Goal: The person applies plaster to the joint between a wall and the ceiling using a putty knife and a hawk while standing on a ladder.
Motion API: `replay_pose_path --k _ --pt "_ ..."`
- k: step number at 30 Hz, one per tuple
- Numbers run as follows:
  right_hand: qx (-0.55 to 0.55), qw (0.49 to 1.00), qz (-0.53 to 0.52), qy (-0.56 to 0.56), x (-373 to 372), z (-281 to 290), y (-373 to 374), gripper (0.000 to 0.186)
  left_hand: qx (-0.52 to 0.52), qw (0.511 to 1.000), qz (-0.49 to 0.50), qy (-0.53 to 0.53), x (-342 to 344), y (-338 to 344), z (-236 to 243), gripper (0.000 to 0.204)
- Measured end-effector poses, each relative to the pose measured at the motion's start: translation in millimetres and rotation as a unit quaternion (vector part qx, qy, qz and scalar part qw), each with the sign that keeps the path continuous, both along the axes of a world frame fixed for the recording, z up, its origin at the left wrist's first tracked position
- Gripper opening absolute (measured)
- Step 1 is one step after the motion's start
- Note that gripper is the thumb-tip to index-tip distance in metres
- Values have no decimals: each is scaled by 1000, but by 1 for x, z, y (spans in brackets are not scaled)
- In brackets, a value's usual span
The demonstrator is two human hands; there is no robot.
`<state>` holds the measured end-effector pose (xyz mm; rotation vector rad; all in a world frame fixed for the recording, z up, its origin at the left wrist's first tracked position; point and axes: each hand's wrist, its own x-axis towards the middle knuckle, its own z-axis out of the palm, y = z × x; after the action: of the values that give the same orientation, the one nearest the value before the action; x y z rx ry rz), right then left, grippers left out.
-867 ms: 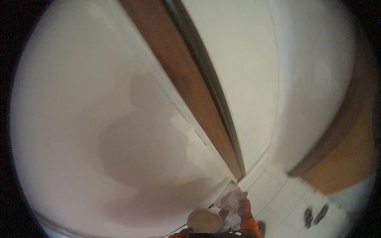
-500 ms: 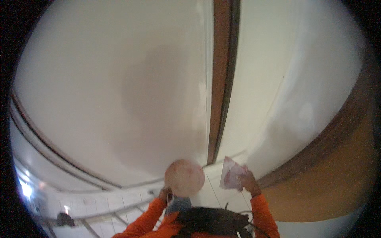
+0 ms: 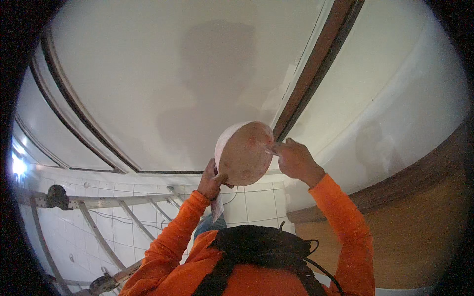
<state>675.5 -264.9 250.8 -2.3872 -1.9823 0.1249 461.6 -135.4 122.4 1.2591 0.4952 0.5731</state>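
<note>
My left hand (image 3: pixel 213 180) grips a round, pinkish-white bowl (image 3: pixel 243 155) by its left side, tilted, its inside tan with pink smears. A pale, flat, smeared piece (image 3: pixel 217 209) hangs just below that hand. My right hand (image 3: pixel 296 160) is closed on a flat, pale tool (image 3: pixel 271 149), which reaches the bowl's right rim; how much of the tool lies hidden I cannot tell. Both arms wear orange sleeves. Beyond the bowl stands a pale wall panel (image 3: pixel 123 84) with my shadow on it, beside a brown vertical trim (image 3: pixel 321 49).
A metal ladder (image 3: pixel 89 217) lies at the lower left over white floor tiles (image 3: pixel 247 202) and a thin cable. A dark strap bag (image 3: pixel 256 241) is on my body. At the right are a curved white surface (image 3: pixel 375 143) and a wooden panel (image 3: pixel 400 222). Bright light shows far left.
Both hands have risen and come together, bringing the bowl and the flat tool to each other. The view has turned, showing more ladder and floor on the left.
</note>
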Motion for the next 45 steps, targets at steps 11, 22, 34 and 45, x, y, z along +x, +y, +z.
replay_pose_path --k 11,22,34,45 --pt "35 993 111 -36 -46 -78 51 27 125 987 94 -25 -18 26 -10 42" --pt "-48 992 -45 -110 -33 -35 73 23 133 984 97 -74 -20 19 -16 39" --pt "-206 956 120 170 -24 -85 97 34 30 973 181 -142 -32 11 -26 31" --pt "-54 837 -141 526 -4 -59 38 35 163 957 221 -90 -55 51 -28 42"
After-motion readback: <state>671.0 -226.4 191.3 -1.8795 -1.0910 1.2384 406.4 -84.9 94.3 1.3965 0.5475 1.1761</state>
